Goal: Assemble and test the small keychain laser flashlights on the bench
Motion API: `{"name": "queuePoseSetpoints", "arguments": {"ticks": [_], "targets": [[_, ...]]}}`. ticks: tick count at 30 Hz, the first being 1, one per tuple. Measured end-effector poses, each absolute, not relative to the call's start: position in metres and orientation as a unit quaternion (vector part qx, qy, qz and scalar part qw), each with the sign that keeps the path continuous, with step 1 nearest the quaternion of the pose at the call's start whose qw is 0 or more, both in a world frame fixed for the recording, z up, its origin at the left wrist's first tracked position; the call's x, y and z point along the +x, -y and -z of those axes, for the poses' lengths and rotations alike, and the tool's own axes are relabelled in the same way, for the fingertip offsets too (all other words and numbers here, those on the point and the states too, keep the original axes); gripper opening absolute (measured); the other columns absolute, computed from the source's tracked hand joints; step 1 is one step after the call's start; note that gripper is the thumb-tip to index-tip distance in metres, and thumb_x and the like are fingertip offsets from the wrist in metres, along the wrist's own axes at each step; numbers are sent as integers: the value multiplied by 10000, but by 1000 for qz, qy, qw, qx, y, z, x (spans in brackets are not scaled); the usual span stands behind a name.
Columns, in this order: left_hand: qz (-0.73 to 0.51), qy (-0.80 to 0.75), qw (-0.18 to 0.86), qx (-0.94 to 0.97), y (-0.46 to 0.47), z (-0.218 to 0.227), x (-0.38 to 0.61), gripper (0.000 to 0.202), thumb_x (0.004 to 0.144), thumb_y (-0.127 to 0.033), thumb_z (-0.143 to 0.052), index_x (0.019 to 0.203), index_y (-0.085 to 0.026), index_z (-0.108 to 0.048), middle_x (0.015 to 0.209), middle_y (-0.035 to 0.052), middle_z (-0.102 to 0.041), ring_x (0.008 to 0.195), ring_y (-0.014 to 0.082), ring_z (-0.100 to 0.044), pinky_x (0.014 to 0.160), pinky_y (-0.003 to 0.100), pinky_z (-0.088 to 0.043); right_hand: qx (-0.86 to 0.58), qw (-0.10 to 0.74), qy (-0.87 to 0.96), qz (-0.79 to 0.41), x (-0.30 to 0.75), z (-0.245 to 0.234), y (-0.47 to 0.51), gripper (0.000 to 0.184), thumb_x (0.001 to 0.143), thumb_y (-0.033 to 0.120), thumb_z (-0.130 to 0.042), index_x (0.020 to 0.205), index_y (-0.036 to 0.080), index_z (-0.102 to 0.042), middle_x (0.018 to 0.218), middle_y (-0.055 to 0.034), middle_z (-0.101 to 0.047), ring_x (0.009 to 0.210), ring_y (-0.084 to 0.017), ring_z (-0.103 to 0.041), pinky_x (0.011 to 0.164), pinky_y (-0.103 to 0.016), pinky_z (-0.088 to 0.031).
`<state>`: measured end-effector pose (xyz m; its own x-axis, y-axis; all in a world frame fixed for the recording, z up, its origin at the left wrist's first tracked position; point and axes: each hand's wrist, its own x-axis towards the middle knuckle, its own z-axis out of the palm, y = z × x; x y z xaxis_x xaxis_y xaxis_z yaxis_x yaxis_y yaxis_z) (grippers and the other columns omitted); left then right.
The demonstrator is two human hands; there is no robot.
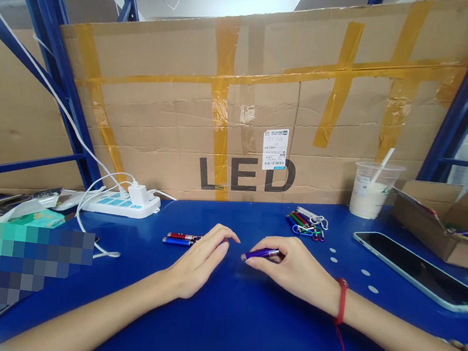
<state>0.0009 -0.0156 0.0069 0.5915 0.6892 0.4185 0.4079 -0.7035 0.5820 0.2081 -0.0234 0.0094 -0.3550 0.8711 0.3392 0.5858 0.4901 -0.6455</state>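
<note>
We have a glossy blue table [216, 331] before us, backed by a tall cardboard panel [159, 127] with yellow-brown tape [219, 106], between blue metal posts [463, 111]. A white power strip [106, 202] lies to the left, a cup [362, 198] (straw [383, 164] leaning in it) to the right. Over the table's middle, our right hand [287, 260] pinches a slim, shiny purple tube [261, 253] with a silvery tip. Our left hand [205, 259] is loosely spread, nothing visible in its grasp, partly hiding a red tube [178, 235] and a blue tube [176, 241].
</note>
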Motion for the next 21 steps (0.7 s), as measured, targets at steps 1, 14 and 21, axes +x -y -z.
{"name": "queuePoseSetpoints", "arguments": {"ticks": [1,14,21], "targets": [[-320,-319,220,865,16,-7,1,337,952,-330,-218,1076,-196,-501,1087,71,-512,1027,182,-483,951,329,-370,-459,336,794,-214,208,-10,23,285,774,475,-584,774,221,-714,759,-6,-689,638,-146,-571,575,-239,-420],[-340,-313,211,861,11,-1,2,360,946,-380,-210,1047,-194,-502,1046,71,-515,982,188,-487,916,346,-379,-445,333,801,-220,213,-7,18,321,786,493,-558,882,230,-716,792,-6,-686,648,-145,-560,578,-250,-400],[-337,-316,206,863,8,-1,1,347,949,-360,-218,1047,-196,-508,1042,65,-518,995,180,-495,932,333,-380,-453,335,799,-209,216,-3,14,366,795,524,-530,892,222,-712,846,-25,-699,675,-172,-591,598,-271,-434]]}}
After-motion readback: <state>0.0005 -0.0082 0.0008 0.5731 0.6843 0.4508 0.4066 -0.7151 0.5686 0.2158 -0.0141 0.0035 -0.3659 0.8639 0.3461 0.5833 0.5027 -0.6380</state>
